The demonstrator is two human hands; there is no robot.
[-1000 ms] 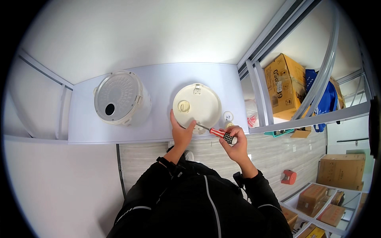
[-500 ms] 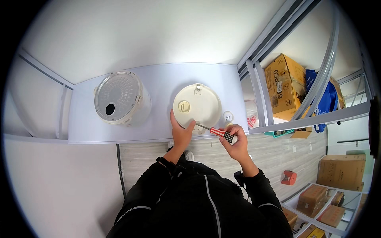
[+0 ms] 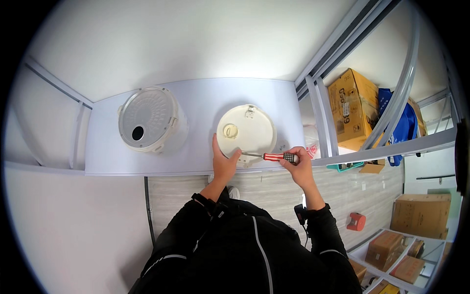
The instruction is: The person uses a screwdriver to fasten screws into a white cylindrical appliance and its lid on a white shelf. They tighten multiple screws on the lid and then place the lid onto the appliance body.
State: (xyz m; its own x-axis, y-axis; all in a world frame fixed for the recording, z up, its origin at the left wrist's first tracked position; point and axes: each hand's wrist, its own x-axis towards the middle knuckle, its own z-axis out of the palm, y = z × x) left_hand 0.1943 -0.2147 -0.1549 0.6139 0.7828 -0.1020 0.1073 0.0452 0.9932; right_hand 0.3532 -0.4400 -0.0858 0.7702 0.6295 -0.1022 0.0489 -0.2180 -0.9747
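A round cream lid (image 3: 252, 134) lies on the white table, with a round knob-like cap (image 3: 230, 131) at its left and a metal latch fitting (image 3: 249, 112) at its far rim. My left hand (image 3: 225, 164) grips the lid's near-left edge, thumb on top and fingers along the side. In my right hand (image 3: 300, 166) is a screwdriver (image 3: 274, 156), its handle striped red and white with a dark dotted end. The shaft points left across the lid's near rim, its tip beside my left thumb. Small metallic bits (image 3: 282, 147) lie right of the lid.
A white bucket (image 3: 164, 142) with a translucent lid and dark round hole stands on the table's left. The table (image 3: 200, 108) meets a wall behind. Metal shelving (image 3: 325, 117) at the right holds a cardboard box (image 3: 350, 108) and a blue bag (image 3: 404, 122). A red stool (image 3: 357, 221) stands on the floor.
My right hand has moved slightly right and up, and the screwdriver lies closer to level. The lid sits a little farther right in the picture. My left hand keeps its hold.
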